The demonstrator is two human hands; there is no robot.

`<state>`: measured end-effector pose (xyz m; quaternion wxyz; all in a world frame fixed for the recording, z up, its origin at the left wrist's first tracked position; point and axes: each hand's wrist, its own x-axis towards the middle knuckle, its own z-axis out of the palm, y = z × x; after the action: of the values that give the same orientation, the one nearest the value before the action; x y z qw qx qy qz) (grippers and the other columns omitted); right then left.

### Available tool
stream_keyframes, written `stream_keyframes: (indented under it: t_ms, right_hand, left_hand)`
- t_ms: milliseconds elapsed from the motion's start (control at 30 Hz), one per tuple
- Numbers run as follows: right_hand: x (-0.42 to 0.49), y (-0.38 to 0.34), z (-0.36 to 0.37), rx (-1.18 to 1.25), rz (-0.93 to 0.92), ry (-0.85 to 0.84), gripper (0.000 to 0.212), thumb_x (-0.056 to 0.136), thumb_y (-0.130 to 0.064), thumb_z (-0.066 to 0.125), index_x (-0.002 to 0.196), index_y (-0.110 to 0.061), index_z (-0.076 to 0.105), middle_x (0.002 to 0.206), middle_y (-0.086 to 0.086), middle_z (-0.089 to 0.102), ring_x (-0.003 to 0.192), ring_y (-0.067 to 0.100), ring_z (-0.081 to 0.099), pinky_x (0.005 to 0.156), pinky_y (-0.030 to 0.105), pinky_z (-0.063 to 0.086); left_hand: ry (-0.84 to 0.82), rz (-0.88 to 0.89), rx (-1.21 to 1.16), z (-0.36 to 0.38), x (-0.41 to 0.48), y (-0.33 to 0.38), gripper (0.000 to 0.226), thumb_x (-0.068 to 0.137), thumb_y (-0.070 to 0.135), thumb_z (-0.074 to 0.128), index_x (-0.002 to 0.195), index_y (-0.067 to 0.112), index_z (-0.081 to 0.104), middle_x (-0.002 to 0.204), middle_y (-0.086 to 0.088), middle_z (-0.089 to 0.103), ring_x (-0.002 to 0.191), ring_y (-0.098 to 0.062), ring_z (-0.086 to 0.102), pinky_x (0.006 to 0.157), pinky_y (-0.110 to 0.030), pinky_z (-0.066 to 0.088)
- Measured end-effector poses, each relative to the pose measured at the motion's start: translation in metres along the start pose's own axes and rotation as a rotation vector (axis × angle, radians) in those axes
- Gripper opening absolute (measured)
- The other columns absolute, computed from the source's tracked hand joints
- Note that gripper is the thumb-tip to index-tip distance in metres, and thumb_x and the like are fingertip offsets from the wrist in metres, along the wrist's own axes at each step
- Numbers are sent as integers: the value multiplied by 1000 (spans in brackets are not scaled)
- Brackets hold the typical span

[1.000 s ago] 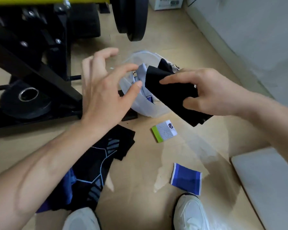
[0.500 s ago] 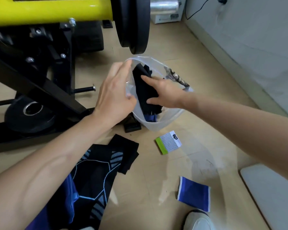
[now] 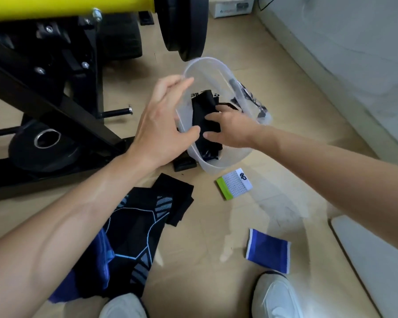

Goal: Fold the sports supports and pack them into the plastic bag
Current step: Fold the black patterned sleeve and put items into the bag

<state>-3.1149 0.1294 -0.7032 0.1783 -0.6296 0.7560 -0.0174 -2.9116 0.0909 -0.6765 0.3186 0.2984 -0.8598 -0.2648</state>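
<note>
Fingers (image 3: 228, 112) of the right hand (image 3: 232, 129) are curled round a folded black knitted support (image 3: 202, 106), thumb on the near side, and it's held down inside the clear floppy plastic bag (image 3: 207, 61). Bag's left wall is pinched between the thumb and the nearly straight fingers of the left hand (image 3: 163, 125), so the oval mouth is held open. Black stretchy supports with blue and grey lines (image 3: 136, 221) are piled on the pale wooden floor (image 3: 205, 283). A dotted white-and-green wristband (image 3: 234, 183) is seen just beside the bag, a ribbed blue wristband (image 3: 268, 251) further off.
</note>
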Motion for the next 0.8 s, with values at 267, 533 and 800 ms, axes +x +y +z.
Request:
stream_keyframes:
  t_ms: [267, 533, 800]
  right_hand:
    - [-145, -22, 29, 507, -84, 519, 9, 83, -17, 63, 81, -17, 72, 74, -5, 62, 61, 11, 55, 62, 14, 40]
    - [-181, 42, 143, 408, 43, -99, 24, 82, -29, 79, 104, -25, 71, 88, -12, 61, 73, 14, 57, 77, 31, 50]
    - [-183, 82, 194, 23, -192, -222, 53, 63, -9, 81, 114, -18, 68, 111, 6, 56, 94, 27, 46, 84, 40, 49]
  left_hand:
    - [144, -70, -26, 6, -90, 10, 72, 77, 8, 77, 144, 9, 50, 144, -4, 36, 133, -18, 46, 103, -39, 51]
    - [-306, -401, 161, 49, -190, -28, 56, 88, 27, 72, 141, 24, 54, 135, 6, 50, 125, -19, 46, 100, -40, 47]
    - [-384, -521, 536, 61, -230, -67, 69, 82, 29, 79, 142, 11, 50, 125, -16, 51, 107, -35, 48, 73, -44, 49]
